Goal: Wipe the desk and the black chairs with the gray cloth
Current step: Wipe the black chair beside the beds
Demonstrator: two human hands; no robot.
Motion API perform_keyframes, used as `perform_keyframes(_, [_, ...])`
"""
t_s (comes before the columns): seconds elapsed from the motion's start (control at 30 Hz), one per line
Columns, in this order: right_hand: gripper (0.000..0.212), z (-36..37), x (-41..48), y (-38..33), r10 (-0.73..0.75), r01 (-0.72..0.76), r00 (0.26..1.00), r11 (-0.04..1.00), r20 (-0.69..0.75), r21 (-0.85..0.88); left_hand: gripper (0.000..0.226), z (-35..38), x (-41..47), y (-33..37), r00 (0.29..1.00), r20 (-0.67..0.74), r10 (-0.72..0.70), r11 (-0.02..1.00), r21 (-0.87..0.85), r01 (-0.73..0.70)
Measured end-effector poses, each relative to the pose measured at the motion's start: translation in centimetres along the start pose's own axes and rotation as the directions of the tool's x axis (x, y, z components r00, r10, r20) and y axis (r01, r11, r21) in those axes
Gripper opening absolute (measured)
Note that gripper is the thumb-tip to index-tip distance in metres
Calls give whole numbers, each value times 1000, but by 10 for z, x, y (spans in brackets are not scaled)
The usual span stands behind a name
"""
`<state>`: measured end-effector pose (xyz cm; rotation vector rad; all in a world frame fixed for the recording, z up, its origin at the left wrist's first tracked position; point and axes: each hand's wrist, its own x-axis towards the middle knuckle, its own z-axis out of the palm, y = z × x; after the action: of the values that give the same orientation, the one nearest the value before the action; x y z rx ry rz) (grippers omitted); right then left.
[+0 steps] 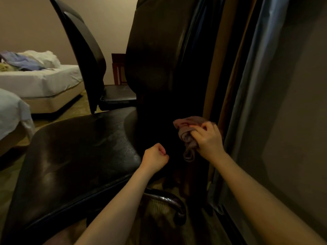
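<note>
Fingers (199, 133) of the right hand (209, 140) are curled tight round the cloth (187, 138), which is bunched up just right of centre in the frame. It's held against the near chair (159, 59), low on the dark backrest, down where the back meets the seat (79, 156). A tail of cloth hangs below the knuckles.

Left hand (155, 156), dead centre, has its fingers balled into a fist with nothing in it. It sits over the seat's rear edge, but whether it touches the leather, can't tell.

That seat fills the lower left, shiny black, and a chrome leg (168, 200) curves out beneath it at bottom centre. Upper centre-left, there's the second chair (83, 50), black too, side-on, its own seat just beyond the near one.

Far left, a bed (40, 80) in white sheets has a heap of clothes (23, 61) on top, and the corner of another bed (12, 112) shows at the left edge. A curtain (247, 85) runs down the right side, just beside the hand with the cloth.
</note>
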<state>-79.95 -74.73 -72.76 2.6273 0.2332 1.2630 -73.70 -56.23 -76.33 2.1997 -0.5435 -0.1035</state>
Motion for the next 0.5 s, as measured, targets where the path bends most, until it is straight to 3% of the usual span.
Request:
perform_keyframes(0.07, [28, 2, -6, -12, 87, -82, 988, 995, 130, -49, 6, -1, 1, -2, 1000, -14, 14, 1000, 1, -14])
perform_keyframes(0.17, [36, -17, 10, -38, 214, -175, 850, 976, 482, -126, 6, -2, 0, 0, 1000, -9, 20, 1000, -3, -20])
perform_keyframes(0.23, [40, -24, 14, -44, 200, -178, 817, 980, 541, -93, 6, -2, -3, 0, 1000, 2, 13, 1000, -6, -13])
perform_keyframes(0.3, [42, -34, 15, -47, 143, -138, 883, 989, 447, -45, 4, -4, -4, 1, 1000, 1, 12, 1000, 13, -12])
perform_keyframes(0.4, [38, -31, 34, -42, 76, -50, 975, 991, 210, -126, 5, -10, -1, 7, 1000, 10, 8, 999, 51, -9])
perform_keyframes(0.5, [33, -19, 40, -42, 126, -73, 959, 975, 254, -209, 7, -12, -1, 10, 999, 42, -9, 998, 61, 7])
